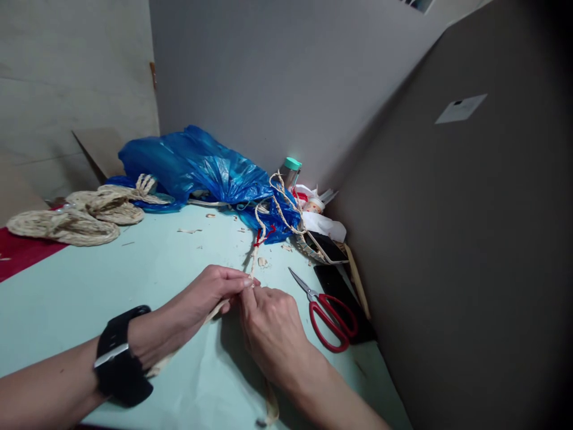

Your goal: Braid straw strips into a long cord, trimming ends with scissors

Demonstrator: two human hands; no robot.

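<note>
A pale braided cord (253,263) runs from the blue bag down to my hands. My left hand (217,288), below a black wrist band, pinches the cord's near end between thumb and fingers. Right against it, my right hand (271,313) is closed on the same braid, its fingertips mostly hidden. One loose flat strand (217,312) trails under my left hand toward the wrist. Another strand (271,403) hangs below my right forearm. A red tie (258,240) crosses the cord farther up.
Red-handled scissors (329,316) lie right of my hands, beside a black flat object (344,298). A big blue plastic bag (197,164) fills the back. Woven straw slippers (67,227) sit at left. A bottle with a green lid (292,167) stands behind. Grey partitions (447,209) enclose the table.
</note>
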